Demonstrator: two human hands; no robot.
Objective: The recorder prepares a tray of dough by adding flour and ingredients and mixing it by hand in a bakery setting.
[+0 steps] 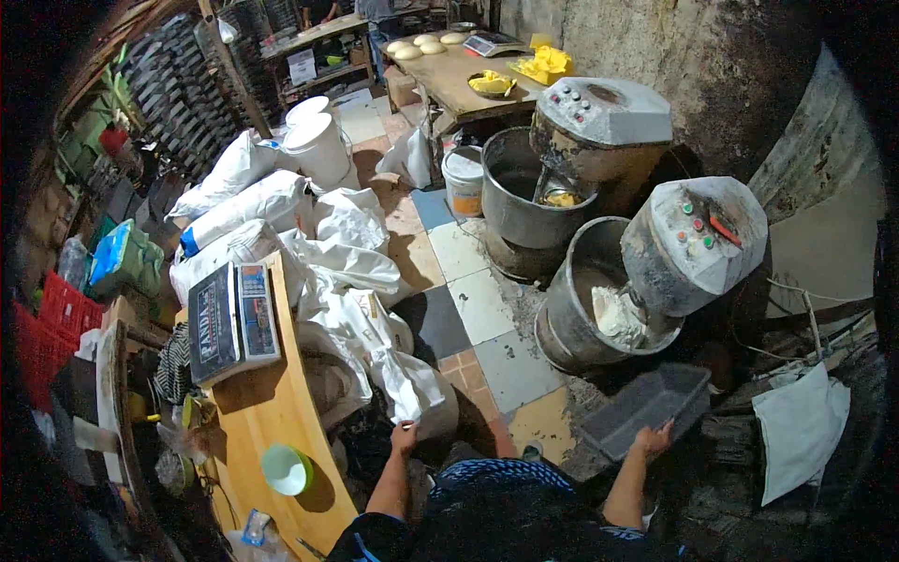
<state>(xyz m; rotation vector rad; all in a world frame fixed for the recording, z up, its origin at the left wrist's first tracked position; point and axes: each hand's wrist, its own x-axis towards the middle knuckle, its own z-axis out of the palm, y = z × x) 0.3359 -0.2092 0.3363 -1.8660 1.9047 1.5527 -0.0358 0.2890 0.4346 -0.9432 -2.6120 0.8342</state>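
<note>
While the left hand (404, 437) pinches the near edge of a white sack (405, 386), the right hand (648, 442) is at the near edge of a grey tub (640, 408), with its fingers bent; I cannot tell if they grip it. The sack is on the floor, past the right edge of a wooden table (245, 423). More white sacks (248, 211) lie behind it. A scale (234, 323) sits at the table's far end, and a green bowl (285, 469) is close to its right edge, nearer the person. The tub is near a big metal pot (554, 323) with white dough (618, 317) inside. Round dough balls (426, 46) sit by the far left corner of a back table (448, 75).
</note>
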